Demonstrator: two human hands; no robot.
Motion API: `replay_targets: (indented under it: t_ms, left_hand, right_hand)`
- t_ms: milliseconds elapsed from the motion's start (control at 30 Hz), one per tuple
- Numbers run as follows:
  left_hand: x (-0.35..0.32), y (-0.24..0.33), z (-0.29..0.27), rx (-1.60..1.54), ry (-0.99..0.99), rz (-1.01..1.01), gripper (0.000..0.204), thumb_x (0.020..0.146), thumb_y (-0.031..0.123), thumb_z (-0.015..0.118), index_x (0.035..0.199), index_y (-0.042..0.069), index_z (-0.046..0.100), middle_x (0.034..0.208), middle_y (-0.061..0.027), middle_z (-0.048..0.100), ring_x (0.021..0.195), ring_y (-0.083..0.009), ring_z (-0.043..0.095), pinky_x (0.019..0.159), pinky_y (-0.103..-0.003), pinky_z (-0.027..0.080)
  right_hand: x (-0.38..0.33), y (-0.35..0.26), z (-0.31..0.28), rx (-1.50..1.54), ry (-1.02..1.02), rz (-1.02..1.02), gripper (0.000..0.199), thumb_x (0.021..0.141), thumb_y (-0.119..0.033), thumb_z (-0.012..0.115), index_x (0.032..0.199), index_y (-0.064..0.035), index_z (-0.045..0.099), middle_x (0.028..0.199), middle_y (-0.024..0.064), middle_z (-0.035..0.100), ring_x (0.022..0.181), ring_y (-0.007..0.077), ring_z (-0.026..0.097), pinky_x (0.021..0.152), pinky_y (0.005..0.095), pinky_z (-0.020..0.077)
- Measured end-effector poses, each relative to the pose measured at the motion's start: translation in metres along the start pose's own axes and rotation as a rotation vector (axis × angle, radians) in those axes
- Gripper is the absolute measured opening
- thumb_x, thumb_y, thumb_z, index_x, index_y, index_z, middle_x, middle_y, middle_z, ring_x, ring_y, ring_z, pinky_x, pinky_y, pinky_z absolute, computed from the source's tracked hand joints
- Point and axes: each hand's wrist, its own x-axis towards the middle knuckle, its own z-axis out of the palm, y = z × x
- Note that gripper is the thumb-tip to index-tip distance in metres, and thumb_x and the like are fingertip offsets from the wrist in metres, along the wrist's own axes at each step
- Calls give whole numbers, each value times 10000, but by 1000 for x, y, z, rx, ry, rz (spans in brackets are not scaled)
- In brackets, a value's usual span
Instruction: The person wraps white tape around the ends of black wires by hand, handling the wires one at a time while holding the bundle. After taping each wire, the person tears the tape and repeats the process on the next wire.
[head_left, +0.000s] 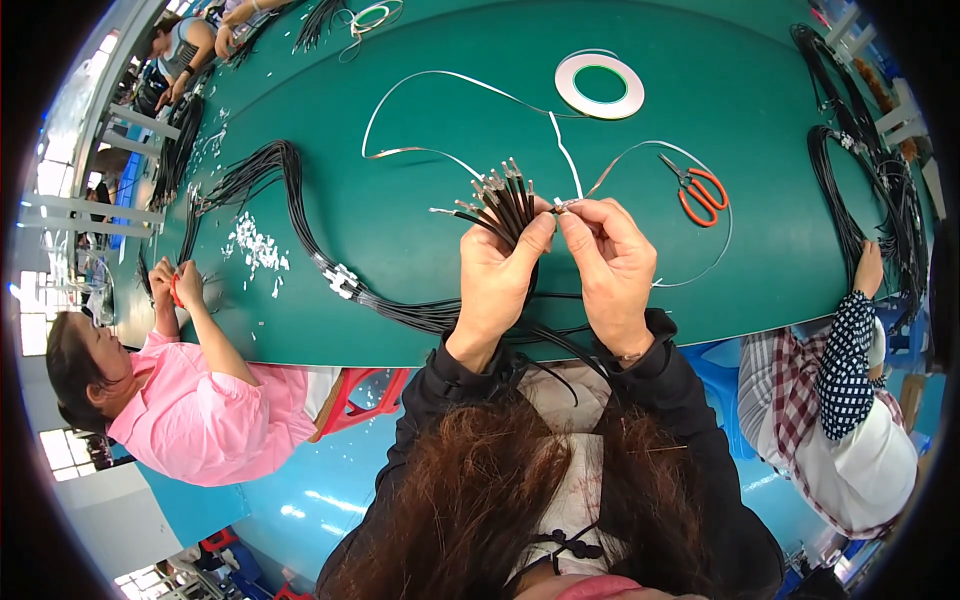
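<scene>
My left hand (497, 285) is closed around a bundle of black cables (510, 205), whose bare, metallic ends fan out above the fingers. Beside it, the thumb and fingers of my right hand (615, 270) pinch one cable end (562, 207) that points toward the right. A bit of white sits at that pinch, and a narrow white tape strip (566, 155) rises just behind it. Black cables run from the bundle to the left across the table, with white tags (342, 281) gathered on them. More cable hangs below my hands over the table edge.
Red-handled scissors (695, 190) lie right of my hands, and a white tape roll (570, 85) lies farther back. Thin strips loop around. White scraps (256, 245) litter the green table (430, 210). Co-workers sit left and right, one in a pink shirt (215, 410). Cable bundles (835, 190) lie far right.
</scene>
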Motion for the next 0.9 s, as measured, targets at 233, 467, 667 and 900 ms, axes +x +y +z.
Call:
replay_targets:
  t_ms: [233,467,667,900]
  left_hand:
    - [-1,-3,2,19,15,18,96,880,77,572,908,-14,575,742,4,545,669,-63,483,594,-213,398]
    - [-5,-2,0,19,4,6,85,880,66,565,912,-12,574,771,-6,563,693,-64,501,612,-211,411]
    - [-2,-4,11,69,33,60,102,850,-29,558,948,-2,559,889,-30,584,800,-95,546,720,-223,450]
    - [-5,-16,12,55,97,104,131,862,-47,544,986,-10,522,939,-36,562,834,-102,525,736,-234,437]
  right_hand:
    - [-1,7,0,-13,10,-39,112,842,26,587,952,46,602,853,27,527,754,68,508,652,182,411]
    - [-2,5,0,-33,-9,-73,103,837,44,578,936,37,609,848,29,528,746,67,505,631,181,405]
    - [3,10,-9,-232,63,-235,82,815,32,576,885,11,614,813,44,535,676,102,526,587,215,431]
    - [6,3,-13,-141,104,-192,75,810,-1,594,880,1,619,774,44,526,649,107,509,568,227,411]
